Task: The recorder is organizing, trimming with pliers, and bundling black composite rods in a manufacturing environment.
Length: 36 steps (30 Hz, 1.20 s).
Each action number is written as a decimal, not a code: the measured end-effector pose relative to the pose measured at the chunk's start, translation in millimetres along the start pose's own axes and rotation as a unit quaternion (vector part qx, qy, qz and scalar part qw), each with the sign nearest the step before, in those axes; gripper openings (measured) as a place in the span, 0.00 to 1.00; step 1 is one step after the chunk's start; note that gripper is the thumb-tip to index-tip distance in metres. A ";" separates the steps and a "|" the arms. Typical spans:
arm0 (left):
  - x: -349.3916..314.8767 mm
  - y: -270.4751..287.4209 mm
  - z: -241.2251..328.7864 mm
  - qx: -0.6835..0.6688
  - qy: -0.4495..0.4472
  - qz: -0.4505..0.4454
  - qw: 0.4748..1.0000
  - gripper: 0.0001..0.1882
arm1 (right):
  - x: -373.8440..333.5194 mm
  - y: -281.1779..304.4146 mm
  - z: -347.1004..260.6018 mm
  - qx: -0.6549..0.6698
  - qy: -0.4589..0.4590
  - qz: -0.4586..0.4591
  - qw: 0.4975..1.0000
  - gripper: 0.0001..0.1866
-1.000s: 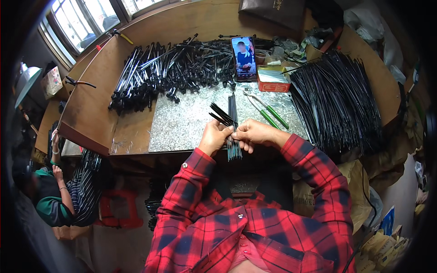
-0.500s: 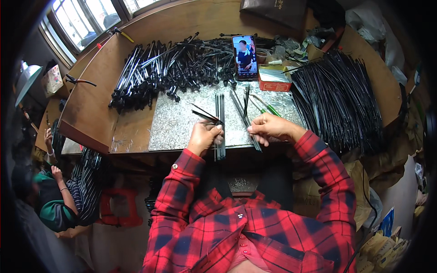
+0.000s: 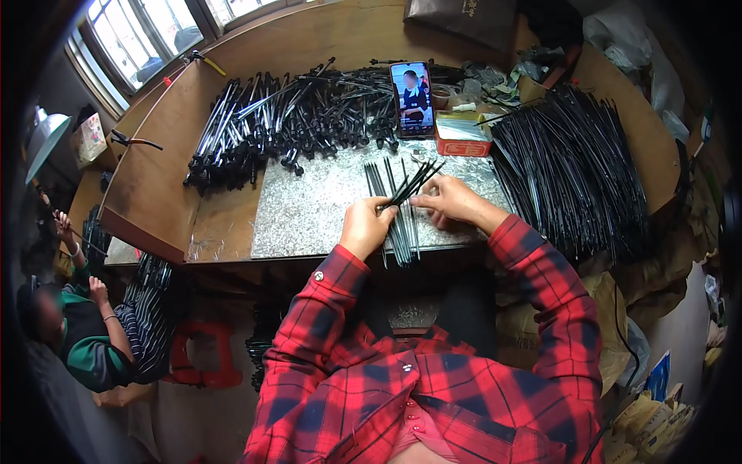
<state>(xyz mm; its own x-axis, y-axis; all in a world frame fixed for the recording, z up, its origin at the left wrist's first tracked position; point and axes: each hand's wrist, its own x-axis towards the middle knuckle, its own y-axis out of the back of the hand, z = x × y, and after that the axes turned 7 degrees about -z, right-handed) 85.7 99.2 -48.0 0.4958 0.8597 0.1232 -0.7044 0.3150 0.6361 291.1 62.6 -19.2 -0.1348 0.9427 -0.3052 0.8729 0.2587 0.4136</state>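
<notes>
Over the front edge of the metal-topped bench [image 3: 309, 209], my left hand [image 3: 368, 226] is closed round a bundle of thin black rods [image 3: 399, 240]. Some rods in the bundle run near and far, while others slant up to the right across them. Close against the bundle's right side, my right hand [image 3: 454, 203] has its thumb and forefinger pinched at the rods; its lower fingers are slightly blurred.
Finished-looking black rods with thick ends [image 3: 270, 131] lie heaped at the back left. A phone [image 3: 414, 100] stands beside a red box [image 3: 464, 145]. Plain black rods [image 3: 572, 170] cover the right side. Pliers [image 3: 137, 141] hang left, near another person [image 3: 97, 332].
My hands have come together, the left moving right. The rods that were apart in my right hand now meet those in my left. The green-handled tool near my right hand no longer shows.
</notes>
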 end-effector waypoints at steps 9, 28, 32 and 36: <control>4.8 -7.5 -2.3 0.069 -0.043 0.052 0.995 0.11 | 26.8 -10.2 3.3 0.053 0.185 -0.026 0.981 0.19; 16.8 8.0 -10.2 -0.070 -0.093 -0.063 0.991 0.10 | 20.2 -9.7 -19.8 0.052 0.270 -0.018 0.961 0.09; 24.8 -2.6 -25.8 -0.102 -0.170 -0.058 0.978 0.09 | 22.1 -9.1 -21.2 0.030 0.265 -0.020 0.964 0.08; 26.5 0.3 -27.8 -0.087 -0.127 -0.095 0.984 0.08 | 22.7 -9.1 -17.1 0.011 0.296 -0.022 0.955 0.09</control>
<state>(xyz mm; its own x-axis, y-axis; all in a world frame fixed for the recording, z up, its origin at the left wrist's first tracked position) 84.5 133.3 -65.7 0.7217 0.6580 0.2148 -0.6524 0.5430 0.5287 272.1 85.2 -15.2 -0.4066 0.8868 0.2197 0.8693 0.3016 0.3915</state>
